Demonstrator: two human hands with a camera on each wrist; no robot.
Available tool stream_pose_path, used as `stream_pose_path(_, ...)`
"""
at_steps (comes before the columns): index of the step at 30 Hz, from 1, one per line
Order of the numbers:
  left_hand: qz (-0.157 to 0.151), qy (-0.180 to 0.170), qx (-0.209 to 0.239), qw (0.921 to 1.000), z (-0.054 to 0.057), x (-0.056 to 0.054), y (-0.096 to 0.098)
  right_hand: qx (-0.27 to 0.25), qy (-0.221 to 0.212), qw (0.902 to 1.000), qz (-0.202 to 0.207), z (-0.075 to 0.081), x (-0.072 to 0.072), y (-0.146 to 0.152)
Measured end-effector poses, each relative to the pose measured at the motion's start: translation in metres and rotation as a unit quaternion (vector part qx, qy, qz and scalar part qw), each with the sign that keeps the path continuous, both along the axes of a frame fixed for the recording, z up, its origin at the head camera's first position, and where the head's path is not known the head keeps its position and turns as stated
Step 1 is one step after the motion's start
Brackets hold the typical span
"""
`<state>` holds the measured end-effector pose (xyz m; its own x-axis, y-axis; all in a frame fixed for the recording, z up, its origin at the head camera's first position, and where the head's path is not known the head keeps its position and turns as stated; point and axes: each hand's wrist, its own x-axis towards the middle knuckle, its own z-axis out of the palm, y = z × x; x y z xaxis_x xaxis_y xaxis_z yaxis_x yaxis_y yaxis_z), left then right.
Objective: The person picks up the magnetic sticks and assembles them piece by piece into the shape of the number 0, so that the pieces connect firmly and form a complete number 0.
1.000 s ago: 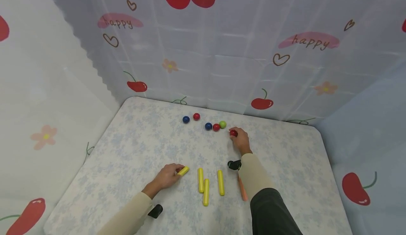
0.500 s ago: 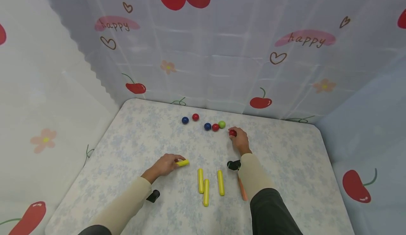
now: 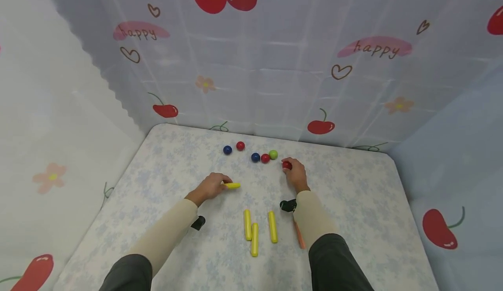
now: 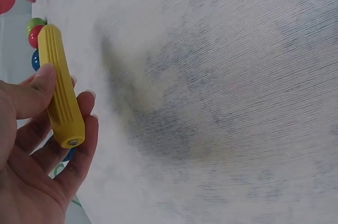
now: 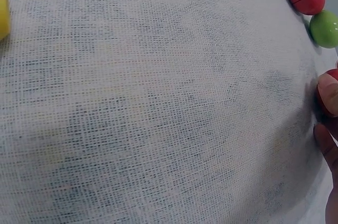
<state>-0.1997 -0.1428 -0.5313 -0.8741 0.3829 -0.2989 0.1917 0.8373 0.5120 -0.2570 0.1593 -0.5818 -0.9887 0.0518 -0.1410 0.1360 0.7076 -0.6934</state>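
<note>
Left hand (image 3: 209,187): fingers pinch a yellow stick (image 4: 66,100) above the bench (image 3: 353,203), one end jutting past the fingertips. Right hand (image 3: 297,176): fingers round a red ball (image 3: 287,165); its contact with the bench is hard to judge. Green ball (image 3: 273,154) just left of these fingers; loose sticks (image 3: 255,239) nearer the body.

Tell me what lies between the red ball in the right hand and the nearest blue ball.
From the held red ball leftward: a lime-green ball, then another red ball, in the head view.
</note>
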Motion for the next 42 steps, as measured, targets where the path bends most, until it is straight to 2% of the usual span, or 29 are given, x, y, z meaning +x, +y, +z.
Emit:
stream_pose_path(10, -0.012, 0.005, -0.009, 0.9999, 0.0, -0.033, 0.023, -0.002, 0.012, 0.9999, -0.005, -0.002, -0.002, 0.004)
stream_pose_path(13, -0.009, -0.008, -0.012, 0.9999, 0.001, -0.041, 0.031, -0.001, 0.011, 0.9999, -0.005, -0.002, -0.002, 0.004)
stream_pose_path(17, 0.01, -0.042, -0.013, 0.999, 0.0, -0.049, 0.041, 0.001, 0.013, 0.9999, -0.005, -0.004, -0.002, 0.004)
stream_pose_path(20, 0.015, -0.046, -0.018, 0.9987, -0.003, -0.053, 0.05, 0.002, 0.016, 0.9999, -0.003, -0.006, -0.001, 0.003)
stream_pose_path(24, -0.002, -0.023, -0.027, 0.9994, -0.01, -0.057, 0.058, 0.003, 0.021, 0.9998, -0.004, -0.007, 0.001, 0.001)
stream_pose_path(27, -0.007, -0.019, -0.034, 0.9992, -0.015, -0.057, 0.06, 0.002, 0.023, 0.9997, -0.009, -0.007, 0.002, -0.002)
stream_pose_path(33, 0.02, -0.018, -0.048, 0.9985, -0.018, -0.057, 0.056, 0.003, 0.027, 0.9996, -0.008, -0.01, 0.001, -0.006)
stream_pose_path(42, 0.024, 0.019, -0.066, 0.9973, -0.026, -0.056, 0.059, 0.006, 0.031, 0.9993, -0.019, -0.008, 0.001, -0.004)
